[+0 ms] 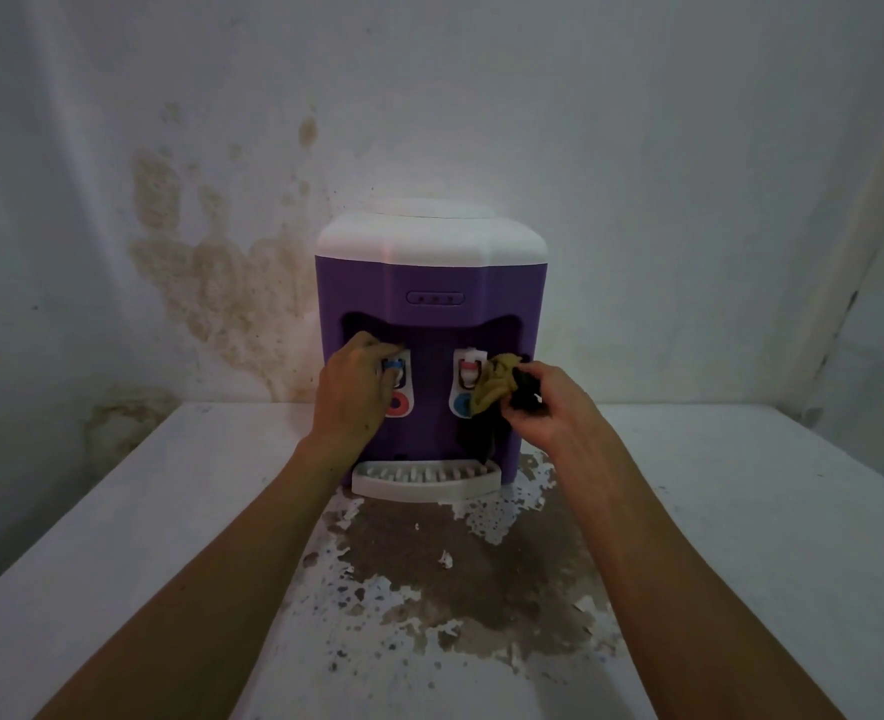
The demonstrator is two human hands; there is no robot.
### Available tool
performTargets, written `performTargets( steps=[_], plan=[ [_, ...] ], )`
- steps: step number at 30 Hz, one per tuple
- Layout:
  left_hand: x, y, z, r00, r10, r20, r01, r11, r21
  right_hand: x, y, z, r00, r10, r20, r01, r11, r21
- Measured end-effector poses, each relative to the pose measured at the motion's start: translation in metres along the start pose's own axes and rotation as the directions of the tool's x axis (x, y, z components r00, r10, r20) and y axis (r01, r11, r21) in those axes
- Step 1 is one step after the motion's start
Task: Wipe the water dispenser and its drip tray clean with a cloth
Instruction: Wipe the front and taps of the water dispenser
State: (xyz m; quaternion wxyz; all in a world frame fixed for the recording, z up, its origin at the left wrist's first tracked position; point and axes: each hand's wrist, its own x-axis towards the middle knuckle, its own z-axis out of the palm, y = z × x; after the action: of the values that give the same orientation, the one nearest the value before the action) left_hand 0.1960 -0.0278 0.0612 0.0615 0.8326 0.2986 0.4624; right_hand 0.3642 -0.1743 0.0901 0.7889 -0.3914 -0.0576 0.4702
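The head view is showing a small purple plastic water dispenser with a white top [432, 283] sitting on a white table with peeling paint [118, 511], right against a stained white wall [211, 283]. The person is reaching both arms out to the front of it.

The left hand [354, 394] is resting on the left tap with the blue lever [396, 366]. Its fingers are curling over the tap, and it looks like it is holding the dispenser steady so it is not sliding back while the other hand is rubbing.

The right hand [544, 407] is gripping a bunched-up yellow and black cloth [499, 389]. The yellow part of the cloth is pressing against the right side of the right tap with the red lever [468, 371], and a dark end of the cloth is hanging down in front of the purple body. Bunching it up is probably helping it fit into the small space around the tap.

The white slotted drip tray [424, 480] is sitting at the bottom front of the dispenser, and no hand is touching it, so it probably is not wiped yet.
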Motion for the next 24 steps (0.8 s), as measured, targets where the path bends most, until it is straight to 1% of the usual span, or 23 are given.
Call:
performTargets(
  steps=[2,3,7,10,12,14,15,19,21,24],
  plan=[
    [0.000,0.001,0.000,1.000,0.001,0.002,-0.001,1.000,0.002,0.003,0.001,0.003,0.997,-0.055,-0.056,0.051,0.996,-0.068],
    [-0.001,0.002,-0.001,1.000,0.000,0.005,0.000,1.000,-0.001,0.003,0.001,0.006,0.994,-0.079,-0.077,0.073,0.994,-0.075],
    [0.001,0.002,-0.001,1.000,-0.013,0.016,0.013,1.000,-0.004,-0.004,-0.005,0.026,0.981,-0.173,-0.093,0.170,0.984,-0.044],
    [0.001,0.001,-0.001,1.000,-0.015,0.013,0.015,1.000,0.001,-0.004,-0.001,0.041,0.978,-0.180,-0.103,0.189,0.979,0.077],
    [0.000,0.000,-0.001,1.000,-0.009,0.018,0.009,1.000,0.006,-0.001,0.006,0.049,0.982,-0.183,-0.049,0.189,0.957,0.220],
    [0.001,0.000,-0.001,1.000,0.004,0.024,-0.004,1.000,0.019,0.001,0.013,0.056,0.980,-0.200,0.002,0.190,0.932,0.309],
    [0.001,0.000,-0.001,1.000,0.008,0.022,-0.008,1.000,0.022,0.002,0.018,0.057,0.977,-0.210,0.030,0.191,0.932,0.310],
    [0.003,-0.001,0.001,1.000,-0.002,0.013,0.002,1.000,0.010,0.004,0.042,0.063,0.971,-0.216,0.100,0.200,0.968,0.151],
    [0.003,-0.002,0.002,1.000,0.002,0.011,-0.002,1.000,0.016,0.005,0.051,0.067,0.967,-0.210,0.146,0.192,0.973,0.129],
    [0.004,-0.006,0.002,1.000,0.013,0.004,-0.014,1.000,0.028,0.008,0.059,0.071,0.966,-0.188,0.178,0.173,0.980,0.098]
  ],
)
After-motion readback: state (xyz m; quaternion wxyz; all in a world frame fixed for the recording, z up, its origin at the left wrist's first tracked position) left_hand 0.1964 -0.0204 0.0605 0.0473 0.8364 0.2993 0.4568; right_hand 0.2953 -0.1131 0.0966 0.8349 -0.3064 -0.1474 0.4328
